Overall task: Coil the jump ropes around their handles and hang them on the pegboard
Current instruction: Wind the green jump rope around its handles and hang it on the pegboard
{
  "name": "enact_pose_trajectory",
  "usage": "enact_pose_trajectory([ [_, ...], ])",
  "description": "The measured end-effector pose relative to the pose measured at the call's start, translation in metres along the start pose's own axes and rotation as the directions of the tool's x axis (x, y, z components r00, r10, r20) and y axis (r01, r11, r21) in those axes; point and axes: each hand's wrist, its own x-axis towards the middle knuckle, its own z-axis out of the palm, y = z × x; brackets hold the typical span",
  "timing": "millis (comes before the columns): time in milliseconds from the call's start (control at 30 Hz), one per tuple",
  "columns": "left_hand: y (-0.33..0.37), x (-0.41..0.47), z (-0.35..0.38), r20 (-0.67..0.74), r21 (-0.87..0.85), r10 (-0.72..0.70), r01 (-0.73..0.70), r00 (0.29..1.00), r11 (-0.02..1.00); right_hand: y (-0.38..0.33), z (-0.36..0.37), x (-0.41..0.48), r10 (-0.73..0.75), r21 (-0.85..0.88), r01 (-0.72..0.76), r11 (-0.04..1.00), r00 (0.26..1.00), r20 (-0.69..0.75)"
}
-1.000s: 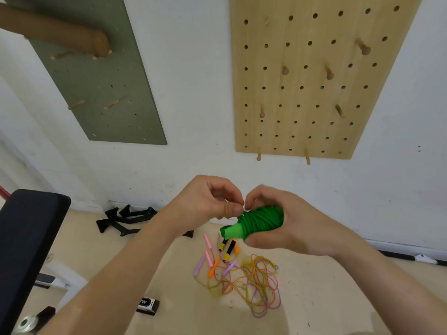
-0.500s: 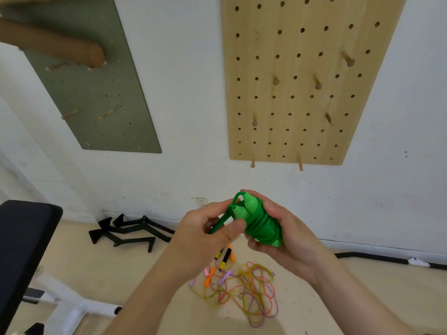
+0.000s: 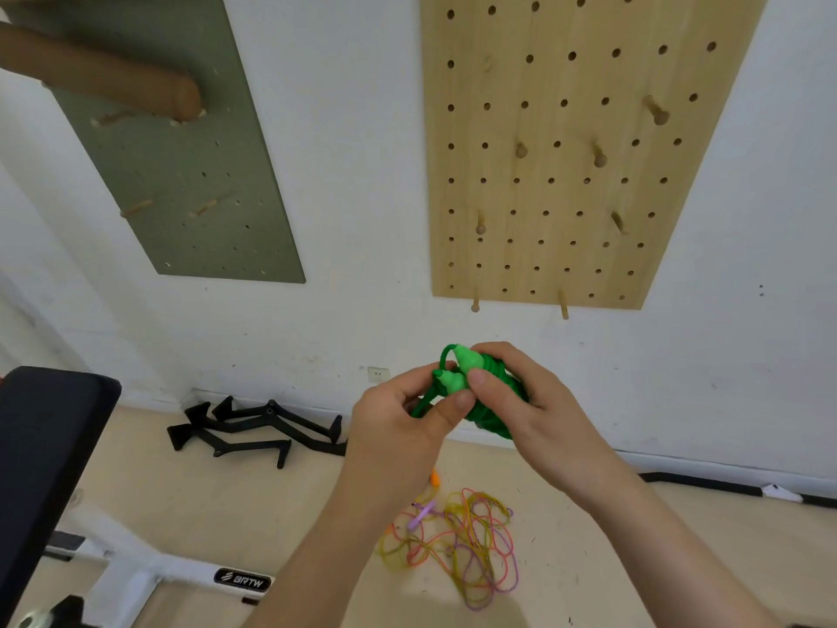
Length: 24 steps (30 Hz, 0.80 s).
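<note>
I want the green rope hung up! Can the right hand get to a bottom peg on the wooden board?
Probably yes. The right hand holds the green rope below a bare bottom peg, and nothing lies between them.

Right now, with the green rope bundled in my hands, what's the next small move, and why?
Probably tuck the last strand snug. The green rope is wound round its handles in your right hand, but your left hand pinches a loose length beside the handle tips. Hanging on the wooden pegboard comes after.

White wall [image 3: 362, 129] (scuffed low down), beige floor [image 3: 136, 491], black bench [image 3: 45, 446].
</note>
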Motion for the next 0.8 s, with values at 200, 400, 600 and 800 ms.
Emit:
enact_pose_trajectory([
  [200, 0.01, -0.004, -0.012, 0.084, -0.004, 0.081, -0.081, 0.993, 0.997, 0.001, -0.013, 0.0, 0.161, 0.374, -0.163, 0.913, 0.986, 0.037],
  [400, 0.012, 0.001, -0.02, 0.201, 0.167, 0.301, -0.335, 0.932, 0.927, 0.005, -0.005, -0.002, 0.183, 0.535, -0.216, 0.817, 0.976, 0.115],
  [600, 0.017, 0.004, -0.029, 0.237, 0.309, 0.532, -0.582, 0.813, 0.752, 0.01, 0.001, -0.003, 0.26, 0.623, -0.31, 0.718, 0.95, 0.174],
  [800, 0.031, 0.002, -0.02, 0.29, -0.195, 0.131, -0.076, 0.948, 0.978, 0.017, 0.01, -0.003, 0.156, 0.746, -0.309, 0.59, 0.95, 0.27],
])
